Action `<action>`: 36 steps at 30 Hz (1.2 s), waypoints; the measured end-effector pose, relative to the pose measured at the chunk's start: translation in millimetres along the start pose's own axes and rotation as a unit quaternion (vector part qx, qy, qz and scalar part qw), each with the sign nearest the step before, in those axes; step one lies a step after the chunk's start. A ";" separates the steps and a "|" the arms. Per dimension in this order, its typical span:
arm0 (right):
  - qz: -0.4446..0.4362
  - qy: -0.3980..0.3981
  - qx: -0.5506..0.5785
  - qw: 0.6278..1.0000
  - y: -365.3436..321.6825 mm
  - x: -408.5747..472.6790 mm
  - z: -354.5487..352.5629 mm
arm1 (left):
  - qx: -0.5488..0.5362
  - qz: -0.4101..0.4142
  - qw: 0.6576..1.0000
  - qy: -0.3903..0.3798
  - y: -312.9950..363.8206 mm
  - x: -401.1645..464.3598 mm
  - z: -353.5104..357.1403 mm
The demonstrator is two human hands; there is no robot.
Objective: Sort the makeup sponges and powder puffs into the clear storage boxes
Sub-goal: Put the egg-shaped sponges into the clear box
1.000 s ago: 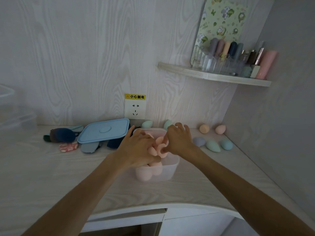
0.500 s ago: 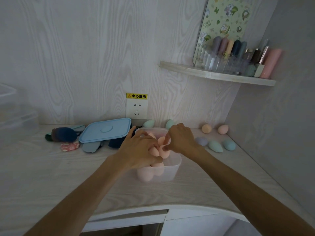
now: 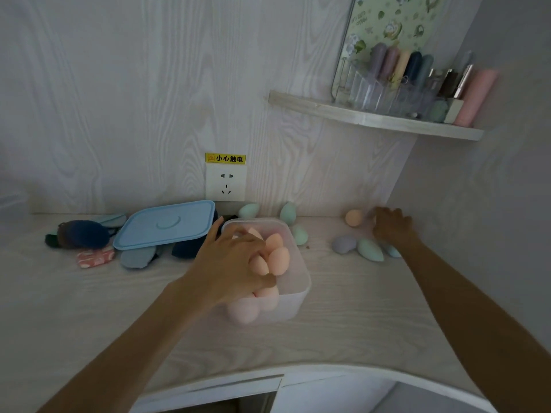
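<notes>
Your left hand point(image 3: 231, 263) rests on the pink sponges point(image 3: 269, 257) heaped in the clear box point(image 3: 293, 290) mid-desk, fingers spread and relaxed, not gripping anything. Your right hand point(image 3: 392, 226) is out at the desk's point(image 3: 343, 323) back right corner, fingers curled down over something by the wall; can't tell if it's actually holding a sponge. An orange sponge point(image 3: 354, 217) sits just beside it. A purple sponge point(image 3: 344, 244) and a teal one point(image 3: 370, 249) lie nearer you. The blue lid point(image 3: 165, 223) is propped left of the box.
</notes>
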State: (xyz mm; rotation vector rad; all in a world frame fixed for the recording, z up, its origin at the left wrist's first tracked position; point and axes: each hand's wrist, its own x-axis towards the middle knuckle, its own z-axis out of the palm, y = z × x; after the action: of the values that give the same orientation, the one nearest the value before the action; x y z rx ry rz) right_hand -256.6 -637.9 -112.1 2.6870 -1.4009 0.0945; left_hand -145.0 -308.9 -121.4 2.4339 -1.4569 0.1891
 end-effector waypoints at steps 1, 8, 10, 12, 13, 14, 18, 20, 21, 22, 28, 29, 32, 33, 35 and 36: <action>-0.008 0.011 -0.013 1.000 4.5 6.4 8.2 | 0.000 0.002 1.000 0.006 -0.5 1.0 1.1; -0.003 0.084 -0.157 0.984 6.4 15.7 13.3 | -0.027 0.006 1.000 0.015 -1.4 -1.1 -1.6; -0.001 0.085 -0.184 0.979 10.5 18.3 11.2 | -0.029 0.002 1.000 0.010 -0.6 -1.0 -1.4; -0.010 0.088 -0.191 0.978 12.8 17.0 8.6 | -0.027 0.004 1.000 0.014 -0.7 -1.2 -1.2; -0.010 0.092 -0.174 0.980 11.0 15.7 6.3 | -0.028 0.003 0.999 0.015 -1.3 -1.3 -1.3; -0.009 0.091 -0.154 0.984 7.2 13.2 3.7 | -0.030 0.001 0.999 0.014 -2.1 -1.1 -0.6; -0.019 0.046 0.090 0.995 -23.0 -15.4 -35.2 | -0.039 -0.002 0.999 0.005 -1.7 -0.1 -1.5; -0.080 0.031 0.241 0.967 -41.5 -41.2 -64.1 | -0.041 -0.004 0.999 -0.001 -1.5 -0.5 -2.3; -0.117 0.021 0.298 0.947 -49.6 -59.6 -78.7 | -0.039 -0.003 0.999 -0.003 -1.2 -0.9 -2.7; -0.146 -0.005 0.357 0.923 -58.2 -79.9 -90.4 | -0.036 -0.004 0.999 -0.004 -0.9 -1.3 -3.4; -0.260 -0.117 0.246 0.926 -98.1 -156.2 -96.3 | -0.018 -0.009 1.000 -0.007 0.9 -0.9 -4.9; -0.268 -0.108 0.223 0.931 -102.5 -158.4 -92.7 | -0.015 -0.006 1.000 -0.008 0.7 -1.0 -5.2; -0.279 -0.054 0.115 0.952 -112.7 -161.5 -80.8 | -0.007 -0.006 1.000 -0.014 0.8 -0.8 -5.9; -0.286 -0.035 0.074 0.955 -115.3 -162.0 -76.5 | -0.004 -0.007 1.000 -0.015 0.6 -0.7 -5.8; -0.286 -0.012 0.031 0.958 -119.4 -162.2 -67.8 | 0.002 -0.003 1.000 -0.017 1.0 -0.9 -6.6; -0.280 0.000 0.026 0.960 -121.4 -162.0 -63.5 | 0.002 -0.001 1.000 -0.018 1.6 -1.3 -7.0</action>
State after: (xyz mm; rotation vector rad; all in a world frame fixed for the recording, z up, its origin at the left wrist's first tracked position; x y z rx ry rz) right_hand -250.0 -429.2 -74.6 3.0052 -0.5959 0.0812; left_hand -146.8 -306.2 -114.9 2.4537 -1.4714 0.1500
